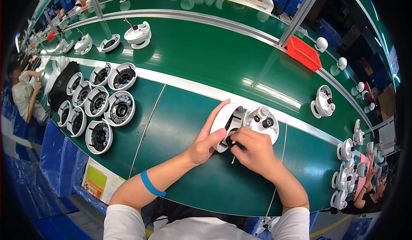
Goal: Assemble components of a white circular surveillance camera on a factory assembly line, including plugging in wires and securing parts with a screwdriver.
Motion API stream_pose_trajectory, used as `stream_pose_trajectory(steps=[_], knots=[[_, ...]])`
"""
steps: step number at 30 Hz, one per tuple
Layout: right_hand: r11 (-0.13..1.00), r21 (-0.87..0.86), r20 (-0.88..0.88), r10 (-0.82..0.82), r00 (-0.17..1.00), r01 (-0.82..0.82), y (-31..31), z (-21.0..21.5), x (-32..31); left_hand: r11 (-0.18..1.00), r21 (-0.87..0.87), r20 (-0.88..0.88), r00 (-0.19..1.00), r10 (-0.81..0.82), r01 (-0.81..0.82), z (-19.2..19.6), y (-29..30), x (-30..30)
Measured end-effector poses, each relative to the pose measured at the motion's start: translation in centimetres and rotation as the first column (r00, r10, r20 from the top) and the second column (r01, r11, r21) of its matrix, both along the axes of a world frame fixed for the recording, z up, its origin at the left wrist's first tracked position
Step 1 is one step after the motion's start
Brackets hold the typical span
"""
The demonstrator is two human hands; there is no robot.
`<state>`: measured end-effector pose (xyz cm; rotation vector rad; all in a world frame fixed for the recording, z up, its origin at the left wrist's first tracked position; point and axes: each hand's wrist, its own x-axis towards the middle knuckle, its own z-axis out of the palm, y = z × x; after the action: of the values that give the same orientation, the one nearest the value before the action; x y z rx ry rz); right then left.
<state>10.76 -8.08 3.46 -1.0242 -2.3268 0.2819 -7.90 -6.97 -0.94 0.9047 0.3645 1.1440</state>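
My left hand [206,142] grips a round white plastic housing [223,122] by its outer wall, thumb over the rim. The housing is tilted on its side, its hollow face with black parts inside turned to the right. At that opening my right hand [253,147] has its fingers pinched together on a small black part [230,141], mostly hidden by the fingertips. A short thin white strand hangs just below these fingers. Right behind my right hand is a round white base unit [270,132] carrying a black cylinder and a pale round piece.
Several white housings with black ring inserts [120,108] stand grouped on the bench at left. Beyond a metal rail runs a green conveyor [206,47] with white units [137,35] and a red tray [303,53]. More white assemblies [343,178] crowd the right end. Other people work around.
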Motion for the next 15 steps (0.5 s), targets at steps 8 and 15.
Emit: stream_pose_trajectory(steps=[8, 15], knots=[[0.999, 0.053, -0.026, 0.007, 1.000, -0.006, 0.74, -0.17, 0.63, 0.983, 0.173, -0.099, 0.994, -0.044, 0.061, -0.33, -0.22, 0.09], [0.998, 0.063, -0.067, -0.011, 0.998, 0.016, 0.97, -0.83, 0.99, 0.972, 0.231, -0.136, 0.991, -0.017, 0.049, -0.21, -0.08, 0.43]])
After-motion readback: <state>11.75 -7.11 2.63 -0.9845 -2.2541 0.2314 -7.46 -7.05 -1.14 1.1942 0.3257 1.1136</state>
